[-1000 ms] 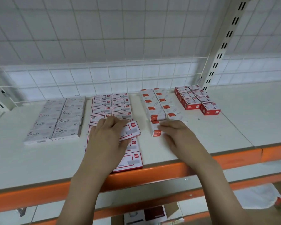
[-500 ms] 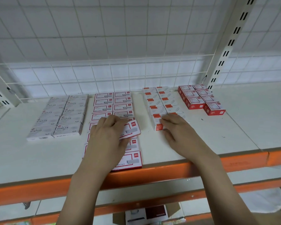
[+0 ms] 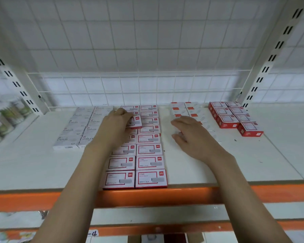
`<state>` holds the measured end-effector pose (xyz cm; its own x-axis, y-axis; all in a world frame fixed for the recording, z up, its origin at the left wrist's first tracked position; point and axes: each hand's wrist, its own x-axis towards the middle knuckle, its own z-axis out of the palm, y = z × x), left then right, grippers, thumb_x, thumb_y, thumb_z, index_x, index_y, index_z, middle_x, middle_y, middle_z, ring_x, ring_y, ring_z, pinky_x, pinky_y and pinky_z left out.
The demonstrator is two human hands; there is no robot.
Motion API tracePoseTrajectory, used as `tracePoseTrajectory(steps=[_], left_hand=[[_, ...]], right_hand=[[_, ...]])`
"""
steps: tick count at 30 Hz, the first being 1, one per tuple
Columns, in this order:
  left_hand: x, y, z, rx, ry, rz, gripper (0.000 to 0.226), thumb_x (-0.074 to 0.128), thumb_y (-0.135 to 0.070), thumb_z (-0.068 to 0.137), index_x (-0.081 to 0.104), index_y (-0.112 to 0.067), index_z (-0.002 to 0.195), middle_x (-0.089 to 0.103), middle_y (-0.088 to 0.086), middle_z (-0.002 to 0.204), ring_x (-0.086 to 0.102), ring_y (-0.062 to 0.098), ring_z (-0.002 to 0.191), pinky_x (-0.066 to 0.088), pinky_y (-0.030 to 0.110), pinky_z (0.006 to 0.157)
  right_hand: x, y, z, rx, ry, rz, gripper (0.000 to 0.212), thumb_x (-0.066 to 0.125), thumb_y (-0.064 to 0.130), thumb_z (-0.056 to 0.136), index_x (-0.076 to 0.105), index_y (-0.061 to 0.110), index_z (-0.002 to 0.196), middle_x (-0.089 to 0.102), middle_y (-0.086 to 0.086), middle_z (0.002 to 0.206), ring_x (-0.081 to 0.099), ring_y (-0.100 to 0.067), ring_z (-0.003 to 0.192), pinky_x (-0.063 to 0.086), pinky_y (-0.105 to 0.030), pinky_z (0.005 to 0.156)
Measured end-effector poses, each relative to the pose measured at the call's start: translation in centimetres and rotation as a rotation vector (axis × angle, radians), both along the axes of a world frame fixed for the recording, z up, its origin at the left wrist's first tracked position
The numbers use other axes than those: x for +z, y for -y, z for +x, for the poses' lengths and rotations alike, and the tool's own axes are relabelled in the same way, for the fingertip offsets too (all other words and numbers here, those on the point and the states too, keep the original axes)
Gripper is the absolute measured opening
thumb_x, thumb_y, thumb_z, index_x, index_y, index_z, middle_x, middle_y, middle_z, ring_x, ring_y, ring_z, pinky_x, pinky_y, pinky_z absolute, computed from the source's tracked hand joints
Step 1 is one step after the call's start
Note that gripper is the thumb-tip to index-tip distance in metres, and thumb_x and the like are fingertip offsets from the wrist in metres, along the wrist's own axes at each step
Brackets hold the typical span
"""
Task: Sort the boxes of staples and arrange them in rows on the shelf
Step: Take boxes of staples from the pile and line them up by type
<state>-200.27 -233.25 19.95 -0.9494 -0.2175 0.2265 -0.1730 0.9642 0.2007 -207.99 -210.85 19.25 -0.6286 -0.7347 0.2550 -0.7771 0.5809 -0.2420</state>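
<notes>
Boxes of staples lie in four groups across the shelf (image 3: 209, 174), each group two columns wide and running from the wire grid (image 3: 130, 88) at the back toward the orange lip (image 3: 165, 197) in front. Grey boxes (image 3: 81, 128) sit at the left, stopping well short of the lip, with bare board in front of them and to their left. Red-framed boxes (image 3: 148, 163) come next, just beside the grey ones; their two columns reach all the way to the front, the nearest pair flush with the lip. White boxes (image 3: 182, 109) follow across a clear strip of board, then red boxes (image 3: 235, 118) near the right upright (image 3: 270, 58), the front one set a little askew. Open board spreads right of the red group and in front of both right-hand groups.

Left hand (image 3: 112, 127) reaches over the left red-framed column, fingers curled round one box (image 3: 136, 122) that sits tilted above its neighbours, near the back rows. Right hand (image 3: 191, 135) lies flat and relaxed over the near end of the white boxes, fingers spread, gripping nothing; the boxes beneath it are mostly hidden. Both forearms cross the lip, well apart.
</notes>
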Motion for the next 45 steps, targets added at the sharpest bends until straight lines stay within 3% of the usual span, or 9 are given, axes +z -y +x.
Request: tracePoseTrajectory(steps=[5,8,11,17,21,29,34,40,45], left_hand=[[-0.3,0.8,-2.0,0.057,0.127,-0.050,0.044,0.058,-0.013,0.085,0.051,-0.010,0.129,0.047,0.008,0.134,0.039,0.028,0.125,0.036,0.038,0.100],[-0.6,-0.6,-1.1,0.141,0.124,-0.138,0.051,0.053,-0.016,0.090,0.038,-0.013,0.138,0.035,0.008,0.146,0.025,0.026,0.136,0.026,0.037,0.108],[-1.4,-2.5,0.1,0.142,0.075,-0.136,0.046,0.040,-0.023,0.096,0.034,-0.012,0.141,0.033,0.005,0.147,0.026,0.024,0.136,0.023,0.036,0.110],[-2.2,-2.5,-1.7,0.157,0.275,-0.103,0.056,0.019,-0.036,0.101,0.009,-0.008,0.149,0.007,0.007,0.157,0.005,0.023,0.144,0.005,0.037,0.116],[-1.9,-1.3,-3.7,0.142,0.306,-0.083,0.055,0.018,-0.035,0.101,0.009,-0.007,0.148,0.007,0.007,0.157,0.006,0.023,0.144,0.005,0.039,0.116],[-1.9,0.6,-6.4,0.114,0.278,-0.086,0.053,0.024,-0.035,0.098,0.026,-0.007,0.143,0.024,0.006,0.152,0.020,0.022,0.140,0.015,0.040,0.114],[-1.8,0.7,-6.3,0.106,0.290,-0.079,0.055,0.023,-0.037,0.099,0.018,-0.009,0.146,0.016,0.005,0.155,0.013,0.021,0.142,0.012,0.044,0.116],[-1.4,-0.6,-4.6,0.113,0.323,-0.028,0.059,0.021,-0.043,0.099,0.005,-0.016,0.149,-0.002,0.003,0.158,-0.002,0.022,0.144,0.002,0.044,0.115],[-0.5,-4.1,-2.0,-0.030,0.213,0.052,0.053,0.025,-0.038,0.100,0.017,-0.017,0.148,0.009,0.003,0.157,0.003,0.020,0.144,0.004,0.041,0.116]], right_hand=[[0.9,2.2,-0.7,0.035,0.029,0.006,0.036,0.048,0.020,0.094,0.050,0.006,0.128,0.050,-0.006,0.129,0.038,-0.020,0.123,0.024,-0.021,0.099],[0.7,3.1,-1.0,0.071,0.022,0.017,0.040,0.048,0.022,0.094,0.047,0.010,0.133,0.049,-0.003,0.131,0.037,-0.017,0.124,0.024,-0.023,0.102],[0.0,3.9,-1.2,0.083,0.026,0.020,0.042,0.046,0.024,0.095,0.045,0.012,0.136,0.046,0.000,0.136,0.034,-0.015,0.128,0.023,-0.023,0.105],[-0.9,5.0,-1.8,0.089,0.040,-0.001,0.036,0.045,0.024,0.095,0.051,0.013,0.129,0.051,0.001,0.131,0.039,-0.014,0.123,0.029,-0.025,0.104],[-0.6,5.0,-2.3,0.076,0.030,0.004,0.034,0.044,0.023,0.096,0.050,0.014,0.129,0.050,0.002,0.130,0.038,-0.013,0.123,0.025,-0.020,0.101],[-0.1,3.4,-2.8,0.023,0.031,0.016,0.035,0.048,0.019,0.094,0.050,0.007,0.127,0.050,-0.004,0.128,0.039,-0.020,0.123,0.025,-0.024,0.104],[-0.6,2.5,-2.8,-0.021,0.038,0.028,0.038,0.049,0.022,0.093,0.050,0.006,0.128,0.051,-0.006,0.130,0.040,-0.022,0.124,0.026,-0.025,0.105],[-0.8,1.2,-1.8,-0.067,0.029,0.005,0.042,0.047,0.022,0.095,0.045,0.007,0.134,0.042,-0.006,0.141,0.030,-0.020,0.135,0.015,-0.020,0.108],[-1.0,-0.5,-0.6,-0.119,0.038,-0.048,0.040,0.051,0.017,0.091,0.052,0.004,0.129,0.050,-0.012,0.133,0.038,-0.027,0.130,0.019,-0.023,0.107]])
